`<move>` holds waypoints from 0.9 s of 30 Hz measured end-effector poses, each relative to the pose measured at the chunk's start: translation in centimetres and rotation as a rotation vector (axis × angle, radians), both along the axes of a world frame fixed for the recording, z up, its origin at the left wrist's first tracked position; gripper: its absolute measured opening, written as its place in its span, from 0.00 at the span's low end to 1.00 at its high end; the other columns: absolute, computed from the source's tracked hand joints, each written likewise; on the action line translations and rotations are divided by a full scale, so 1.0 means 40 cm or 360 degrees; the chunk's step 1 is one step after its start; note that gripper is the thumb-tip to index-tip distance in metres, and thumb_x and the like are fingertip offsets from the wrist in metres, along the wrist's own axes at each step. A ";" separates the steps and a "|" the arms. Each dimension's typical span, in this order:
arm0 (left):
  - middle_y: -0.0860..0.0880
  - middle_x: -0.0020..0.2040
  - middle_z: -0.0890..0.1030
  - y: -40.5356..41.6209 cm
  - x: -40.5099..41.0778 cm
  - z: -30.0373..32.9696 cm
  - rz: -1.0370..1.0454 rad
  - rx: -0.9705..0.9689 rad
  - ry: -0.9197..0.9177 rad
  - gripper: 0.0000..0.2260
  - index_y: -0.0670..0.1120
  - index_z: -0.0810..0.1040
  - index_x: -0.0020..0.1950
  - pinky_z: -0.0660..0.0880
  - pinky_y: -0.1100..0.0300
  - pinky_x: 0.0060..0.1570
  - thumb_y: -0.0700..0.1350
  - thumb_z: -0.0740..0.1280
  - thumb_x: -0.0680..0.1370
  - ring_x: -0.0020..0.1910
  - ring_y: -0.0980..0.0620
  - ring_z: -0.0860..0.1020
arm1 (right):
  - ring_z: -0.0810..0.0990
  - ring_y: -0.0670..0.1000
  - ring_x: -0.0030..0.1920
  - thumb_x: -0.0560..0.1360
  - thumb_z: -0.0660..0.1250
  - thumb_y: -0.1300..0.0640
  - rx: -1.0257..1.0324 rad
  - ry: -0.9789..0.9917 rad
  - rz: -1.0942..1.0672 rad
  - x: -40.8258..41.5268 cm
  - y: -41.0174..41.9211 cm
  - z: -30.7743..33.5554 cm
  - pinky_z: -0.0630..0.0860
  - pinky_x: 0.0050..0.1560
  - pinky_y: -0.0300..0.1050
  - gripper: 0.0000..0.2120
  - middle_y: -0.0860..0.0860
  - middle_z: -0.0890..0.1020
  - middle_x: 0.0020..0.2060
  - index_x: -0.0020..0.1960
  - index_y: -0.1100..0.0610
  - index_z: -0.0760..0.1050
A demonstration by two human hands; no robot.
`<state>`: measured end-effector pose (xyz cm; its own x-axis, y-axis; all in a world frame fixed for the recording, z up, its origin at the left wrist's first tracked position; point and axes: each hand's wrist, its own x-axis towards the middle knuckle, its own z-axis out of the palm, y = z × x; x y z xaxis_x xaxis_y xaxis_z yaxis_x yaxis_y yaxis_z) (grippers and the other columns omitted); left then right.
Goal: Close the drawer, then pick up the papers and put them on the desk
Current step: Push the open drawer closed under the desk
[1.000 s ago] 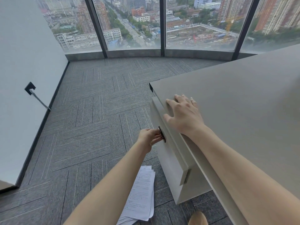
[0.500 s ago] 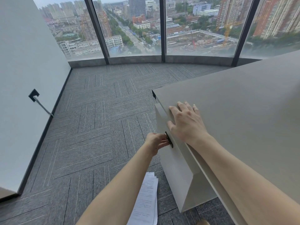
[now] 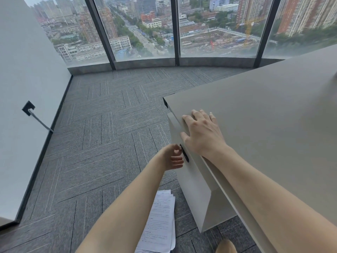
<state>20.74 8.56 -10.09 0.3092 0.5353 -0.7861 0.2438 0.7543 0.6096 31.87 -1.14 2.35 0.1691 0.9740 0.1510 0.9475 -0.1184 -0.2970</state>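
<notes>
Down on the carpet the papers (image 3: 160,223) lie directly beneath the left forearm, long axis running away from the person; the left hand (image 3: 173,157), nearer them, pinches the drawer (image 3: 193,181) key, while the right hand (image 3: 202,134) rests flat and open on the desk (image 3: 264,125).

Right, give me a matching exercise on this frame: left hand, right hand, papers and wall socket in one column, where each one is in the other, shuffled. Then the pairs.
Things:
1. left hand
2. right hand
3. papers
4. wall socket

Places:
A. lying on the carpet beside the drawer unit
B. flat on the desk top near its edge
C. on the white wall, with a cable running down
D. at the dark handle on the drawer front

Pairs: 1-D, 2-B, 3-A, 4-C
</notes>
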 end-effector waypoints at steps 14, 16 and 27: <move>0.44 0.45 0.74 0.004 0.017 0.017 -0.0288 0.0235 0.0385 0.12 0.46 0.70 0.34 0.71 0.54 0.48 0.50 0.59 0.74 0.40 0.46 0.71 | 0.57 0.60 0.78 0.76 0.62 0.46 0.0014 0.0011 0.0002 0.004 0.004 -0.008 0.49 0.78 0.59 0.25 0.59 0.64 0.76 0.71 0.53 0.69; 0.46 0.45 0.76 -0.005 0.019 0.013 -0.0287 0.0498 0.0493 0.11 0.46 0.71 0.37 0.65 0.57 0.41 0.50 0.58 0.76 0.38 0.49 0.67 | 0.57 0.60 0.79 0.76 0.62 0.46 0.0010 0.0012 0.0004 0.005 0.004 -0.008 0.49 0.78 0.59 0.26 0.59 0.64 0.76 0.71 0.52 0.69; 0.44 0.47 0.77 -0.083 -0.106 0.099 -0.0694 0.1339 0.1021 0.09 0.44 0.73 0.47 0.71 0.54 0.46 0.50 0.61 0.76 0.47 0.44 0.76 | 0.59 0.61 0.78 0.75 0.62 0.47 -0.0063 0.0027 -0.0053 -0.010 -0.015 0.012 0.50 0.78 0.59 0.23 0.60 0.65 0.76 0.68 0.53 0.71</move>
<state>16.49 5.23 -6.13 0.2688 0.9121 -0.3095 0.8331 -0.0589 0.5499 31.45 -1.73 2.85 0.2036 0.9729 0.1093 0.9377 -0.1617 -0.3075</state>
